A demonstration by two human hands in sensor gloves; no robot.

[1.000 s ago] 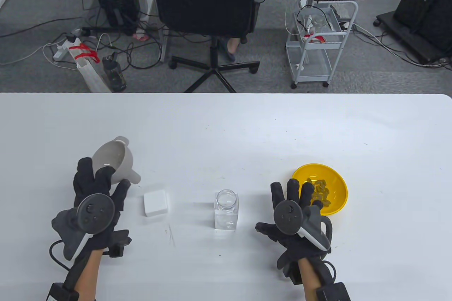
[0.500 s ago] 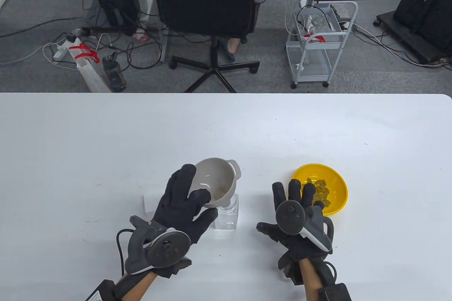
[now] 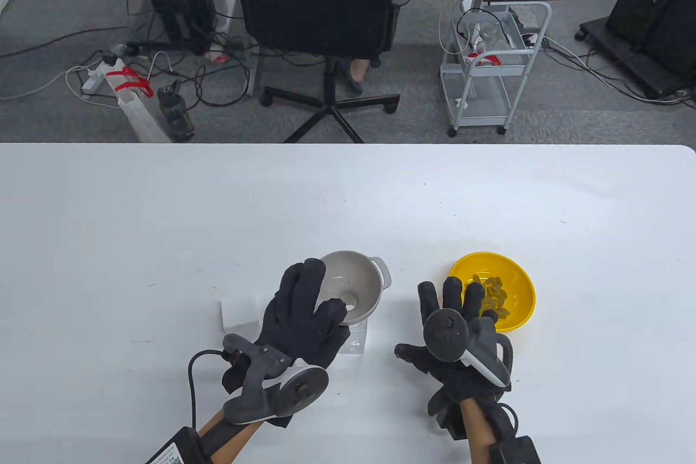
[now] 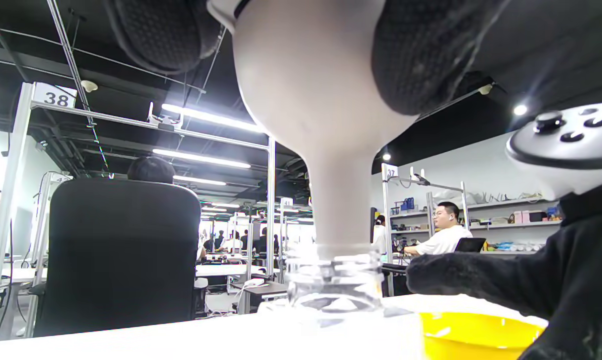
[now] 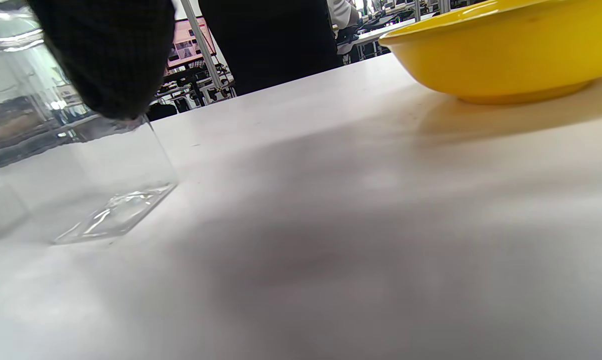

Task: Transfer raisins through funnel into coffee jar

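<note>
We see left hand [image 3: 304, 317] gripping funnel [image 3: 353, 292], spout seated in jar [image 3: 356, 341] mouth (steadying it). Right hand [image 3: 454, 333] flat, empty, on surface [image 3: 348, 203]; raisins [image 3: 492, 295] in bowl [image 3: 519, 317] at its 1 o'clock.

We saw our left fingers [image 4: 421, 55] gripping the funnel [image 4: 321, 85], its spout set in the jar [image 4: 333, 285] mouth. Our right hand [image 4: 531, 290] lay over the yellow bowl [image 4: 471, 335].

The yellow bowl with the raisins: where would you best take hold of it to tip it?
Probably the yellow bowl is best gripped by its near rim, from the side where the right hand lies open. The wall is shallow and flared, with no handle; the raisins leave the rim free.
</note>
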